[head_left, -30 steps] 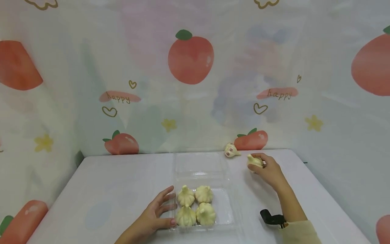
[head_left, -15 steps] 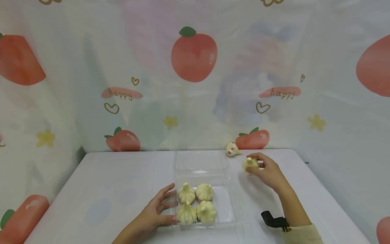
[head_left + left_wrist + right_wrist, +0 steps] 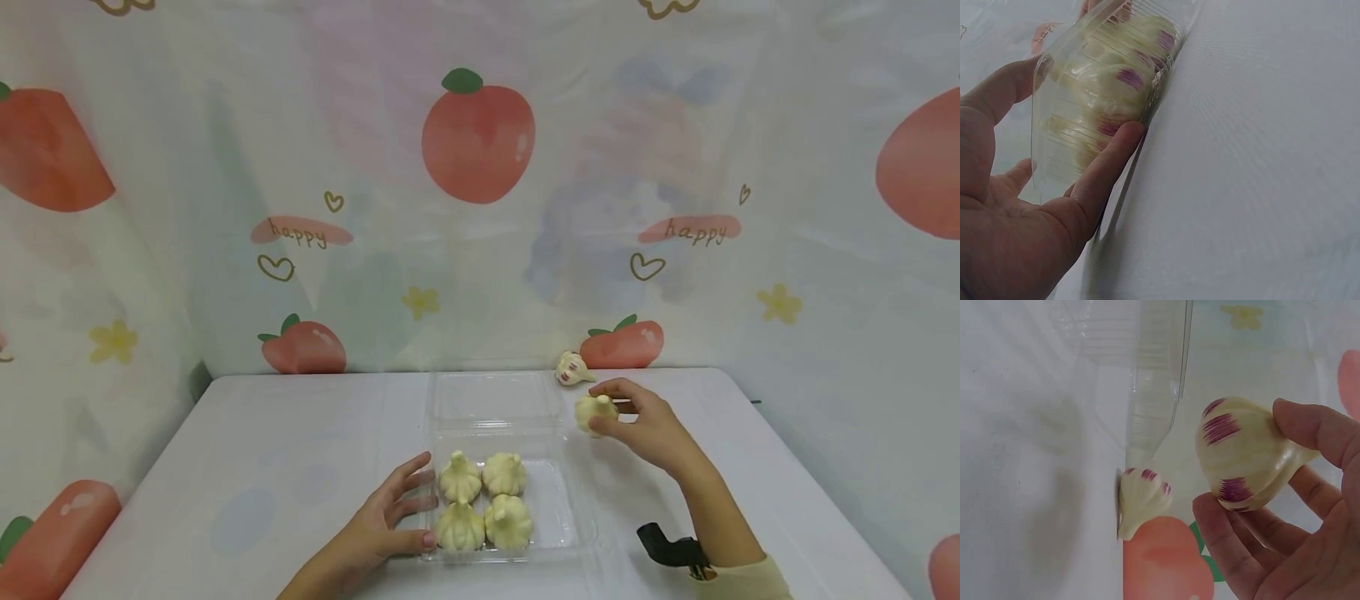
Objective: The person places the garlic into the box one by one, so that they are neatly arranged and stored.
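My right hand [image 3: 641, 421] pinches a garlic bulb [image 3: 1241, 456] between thumb and fingertips, held above the table just right of the clear plastic container [image 3: 551, 508]. Purple streaks mark the bulb's rounded bottom in the right wrist view. Inside the container's left part sit several garlic bulbs [image 3: 507, 522], stems up, two of them at the front. My left hand [image 3: 375, 521] rests along the container's left side, fingers spread and fairly straight; in the left wrist view its fingertips [image 3: 1127, 134] touch the clear wall.
Another garlic bulb [image 3: 573, 368] lies at the table's back edge, against the patterned backdrop [image 3: 480, 275]. The container's clear lid [image 3: 495, 400] is folded back behind it. A black strap-like piece [image 3: 667, 547] is at my right wrist, over the white table [image 3: 285, 467].
My right hand has carried its garlic bulb to the left, nearer the container. My left hand stays at the container's side.
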A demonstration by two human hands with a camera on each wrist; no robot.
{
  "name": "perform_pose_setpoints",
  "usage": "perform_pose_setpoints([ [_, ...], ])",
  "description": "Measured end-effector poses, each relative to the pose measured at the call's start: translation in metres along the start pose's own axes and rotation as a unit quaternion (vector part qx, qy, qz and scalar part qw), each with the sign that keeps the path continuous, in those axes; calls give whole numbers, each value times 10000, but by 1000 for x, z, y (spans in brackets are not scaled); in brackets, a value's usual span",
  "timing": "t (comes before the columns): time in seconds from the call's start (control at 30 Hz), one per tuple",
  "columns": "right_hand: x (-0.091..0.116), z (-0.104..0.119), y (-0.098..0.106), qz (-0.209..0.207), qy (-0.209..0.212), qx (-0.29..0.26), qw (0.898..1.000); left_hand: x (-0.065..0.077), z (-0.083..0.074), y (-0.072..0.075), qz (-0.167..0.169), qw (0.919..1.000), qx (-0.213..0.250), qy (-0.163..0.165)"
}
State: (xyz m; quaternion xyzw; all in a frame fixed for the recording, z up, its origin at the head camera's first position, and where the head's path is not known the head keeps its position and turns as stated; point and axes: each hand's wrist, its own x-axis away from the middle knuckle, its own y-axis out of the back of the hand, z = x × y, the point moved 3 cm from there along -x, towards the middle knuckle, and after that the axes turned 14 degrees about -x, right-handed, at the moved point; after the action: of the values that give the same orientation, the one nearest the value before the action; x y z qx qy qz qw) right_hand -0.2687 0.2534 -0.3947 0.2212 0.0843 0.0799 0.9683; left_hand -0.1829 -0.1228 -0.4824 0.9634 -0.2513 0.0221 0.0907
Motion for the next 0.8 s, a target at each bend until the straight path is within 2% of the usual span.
perform_pose_setpoints([
  [0.27,4,12,-13,353,183,-159,9991,0,1,1,27,9999,94,-80],
  [0.6,7,20,-22,957,579,-322,9932,-1,1,0,-26,9999,84,82],
  [0.8,9,24,-30,1288,654,-382,9888,0,-1,-1,-25,9998,141,111],
])
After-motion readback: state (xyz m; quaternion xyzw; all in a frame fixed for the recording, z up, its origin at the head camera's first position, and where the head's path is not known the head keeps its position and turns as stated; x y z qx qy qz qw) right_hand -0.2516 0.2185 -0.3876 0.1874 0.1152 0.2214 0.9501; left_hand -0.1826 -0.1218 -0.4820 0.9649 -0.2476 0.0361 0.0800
